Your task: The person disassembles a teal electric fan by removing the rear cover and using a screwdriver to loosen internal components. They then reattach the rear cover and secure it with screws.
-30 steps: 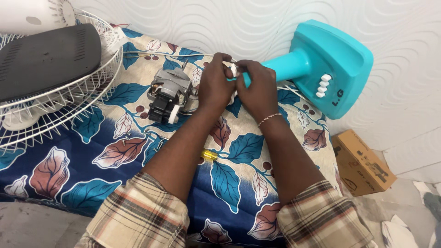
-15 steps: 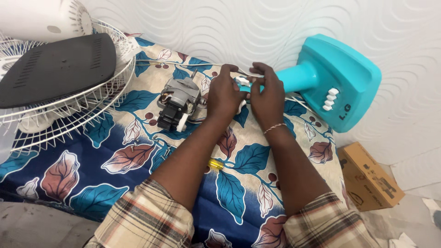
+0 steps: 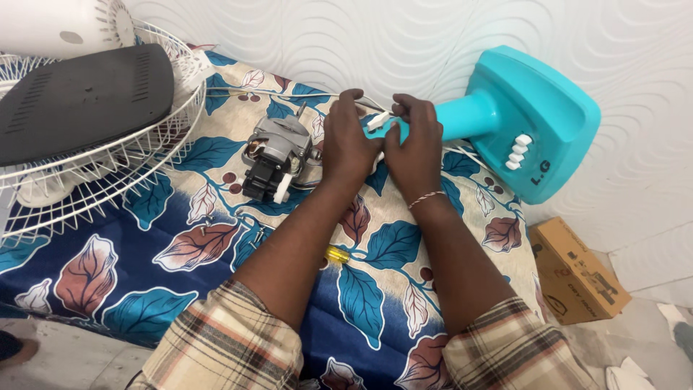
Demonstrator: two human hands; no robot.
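Both hands pinch a small white plastic connector (image 3: 378,120) at the turquoise fan stand's neck (image 3: 462,115): left hand (image 3: 349,141), right hand (image 3: 413,141). It looks light, rigid, with thin, fragile wires.

Two bare forearms seen from above, sleeves rolled up to elbows. Plaid shirt worn: cream and beige ground, crossed by brown, dark grey and faint orange-red stripes. Left sleeve (image 3: 224,343) bunched in thick cuff fold; right sleeve (image 3: 512,347) likewise rolled, same check pattern. Thin thread band (image 3: 426,198), twisted white and red, worn round right wrist. Left hand (image 3: 349,144) and right hand (image 3: 415,141) ungloved, no rings discernible. Left wrist left bare.
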